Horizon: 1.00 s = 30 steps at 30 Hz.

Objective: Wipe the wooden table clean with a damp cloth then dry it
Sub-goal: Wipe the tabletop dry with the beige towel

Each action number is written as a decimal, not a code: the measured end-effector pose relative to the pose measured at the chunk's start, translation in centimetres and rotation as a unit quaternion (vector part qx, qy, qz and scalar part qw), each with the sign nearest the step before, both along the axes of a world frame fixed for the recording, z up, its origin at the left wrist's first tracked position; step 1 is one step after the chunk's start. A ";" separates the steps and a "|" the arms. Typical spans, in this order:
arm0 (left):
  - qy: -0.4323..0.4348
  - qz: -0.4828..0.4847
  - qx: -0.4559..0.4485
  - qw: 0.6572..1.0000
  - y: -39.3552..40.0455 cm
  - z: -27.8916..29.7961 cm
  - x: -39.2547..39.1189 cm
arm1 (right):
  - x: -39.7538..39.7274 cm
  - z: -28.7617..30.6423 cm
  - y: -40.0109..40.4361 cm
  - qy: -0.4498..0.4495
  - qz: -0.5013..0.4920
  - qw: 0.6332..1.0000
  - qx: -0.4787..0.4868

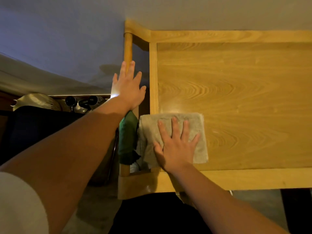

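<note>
Right hand flat, fingers spread, pressing folded beige terry cloth at lower centre, on left edge of grained wooden table; left hand open, fingers straight, on round wooden rail; green cloth draped below.

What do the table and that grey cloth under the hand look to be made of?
Table: wood or wood veneer, going by the arched grain lines; a smooth, slightly glossy finish, since light glares off it near the cloth. Grey cloth: seemingly terry towelling, with a fuzzy, looped pile and soft folded edges.
</note>
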<state>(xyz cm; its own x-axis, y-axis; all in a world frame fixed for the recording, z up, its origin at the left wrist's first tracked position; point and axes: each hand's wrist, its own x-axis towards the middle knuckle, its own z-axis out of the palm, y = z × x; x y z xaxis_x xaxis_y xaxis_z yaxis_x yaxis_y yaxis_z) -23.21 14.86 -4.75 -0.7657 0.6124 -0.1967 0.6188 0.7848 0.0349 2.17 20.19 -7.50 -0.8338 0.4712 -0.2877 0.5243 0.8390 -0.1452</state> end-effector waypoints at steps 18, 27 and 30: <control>-0.108 -0.054 0.029 0.992 4.3 0.2 10.7 | 8.1 1.8 -2.3 -0.037 0.028 0.999 -0.022; -0.088 -0.009 0.034 0.995 3.8 -2.9 14.1 | 13.0 1.4 3.2 -0.029 0.011 0.999 0.008; -0.073 -0.008 0.040 0.997 3.9 -3.1 14.2 | 13.9 1.3 4.8 -0.034 -0.030 0.999 0.002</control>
